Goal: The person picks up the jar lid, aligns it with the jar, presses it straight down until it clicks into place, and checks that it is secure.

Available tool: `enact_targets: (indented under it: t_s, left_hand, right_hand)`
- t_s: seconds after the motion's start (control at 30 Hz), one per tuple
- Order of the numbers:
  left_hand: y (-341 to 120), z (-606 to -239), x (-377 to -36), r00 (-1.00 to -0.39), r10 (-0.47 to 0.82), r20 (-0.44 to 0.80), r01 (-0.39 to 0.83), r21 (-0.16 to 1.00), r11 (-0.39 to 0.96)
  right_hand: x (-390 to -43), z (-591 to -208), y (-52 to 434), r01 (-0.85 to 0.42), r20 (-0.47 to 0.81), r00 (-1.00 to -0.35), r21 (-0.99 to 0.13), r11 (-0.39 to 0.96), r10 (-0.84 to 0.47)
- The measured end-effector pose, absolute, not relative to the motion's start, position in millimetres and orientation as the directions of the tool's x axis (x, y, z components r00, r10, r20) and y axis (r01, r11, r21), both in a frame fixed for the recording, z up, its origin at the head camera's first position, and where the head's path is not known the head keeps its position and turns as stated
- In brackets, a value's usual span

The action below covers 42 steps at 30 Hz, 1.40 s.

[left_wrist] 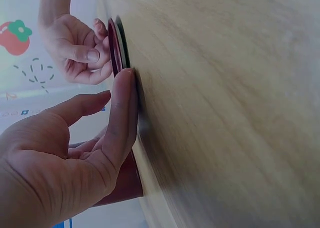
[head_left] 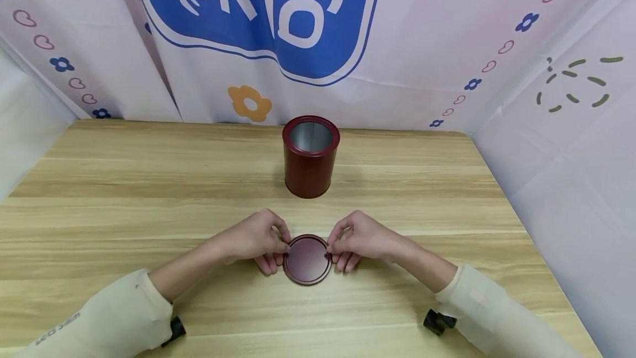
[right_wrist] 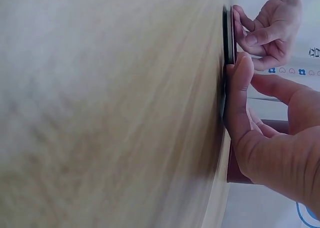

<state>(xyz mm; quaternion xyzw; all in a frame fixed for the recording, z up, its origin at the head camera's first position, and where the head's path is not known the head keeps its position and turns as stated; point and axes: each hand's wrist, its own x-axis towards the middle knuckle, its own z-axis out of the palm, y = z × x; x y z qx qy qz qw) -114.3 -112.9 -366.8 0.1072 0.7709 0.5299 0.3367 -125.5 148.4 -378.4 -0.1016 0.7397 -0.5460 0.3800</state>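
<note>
left hand (head_left: 258,235) and right hand (head_left: 360,236) touch the lid (head_left: 308,259) at opposite edges, whether grasping it i cannot tell; the red can (head_left: 308,174) stands upright beyond

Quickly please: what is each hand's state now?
Left hand: touches the lid at its edge; grip cannot be told.
Right hand: touches the opposite edge; grip cannot be told.

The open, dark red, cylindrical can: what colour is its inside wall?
The can's inside wall is silvery grey; it shows best in the head view.
</note>
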Motion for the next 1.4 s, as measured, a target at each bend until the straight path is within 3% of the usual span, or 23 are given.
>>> enact_targets:
  t_s: [0.63, 1.4]
  left_hand:
    - [-111.9, -365.5, -118.7, -0.770, 0.499, -0.397, -0.210, 0.897, 0.390]
    - [-111.9, -363.1, -121.4, -0.770, 0.477, -0.423, -0.260, 0.891, 0.371]
  right_hand:
    - [-128.6, -377.6, 146.3, 0.223, -0.402, -0.744, -0.902, 0.369, -0.534]
    - [-129.9, -373.8, 144.4, 0.280, -0.398, -0.759, -0.914, 0.294, -0.516]
